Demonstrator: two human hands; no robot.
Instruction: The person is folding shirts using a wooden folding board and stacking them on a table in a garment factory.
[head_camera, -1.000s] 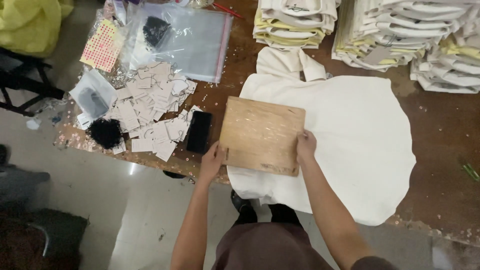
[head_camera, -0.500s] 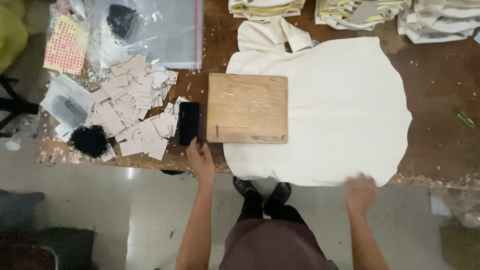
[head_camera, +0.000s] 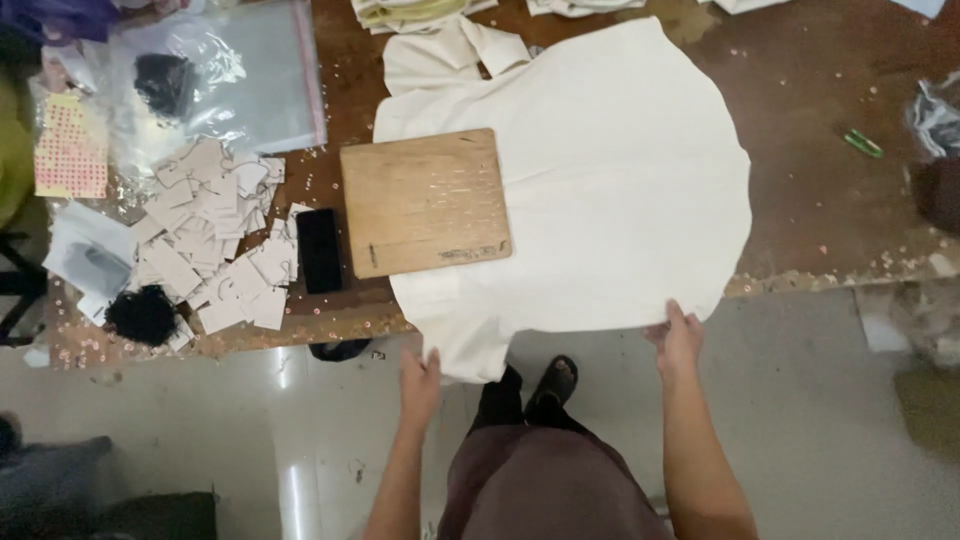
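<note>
Hands at the near edge of the bench. Right hand: grip pinching the hanging hem of the cream garment, fingers curled over the cloth edge. Left hand: fingers loosely spread, just beside the garment's lower left corner; contact cannot be told. Garment lies flat across the bench, hem draped over the front edge. Wooden board rests on its left part. Black phone just left of the board, beside scattered paper tags.
</note>
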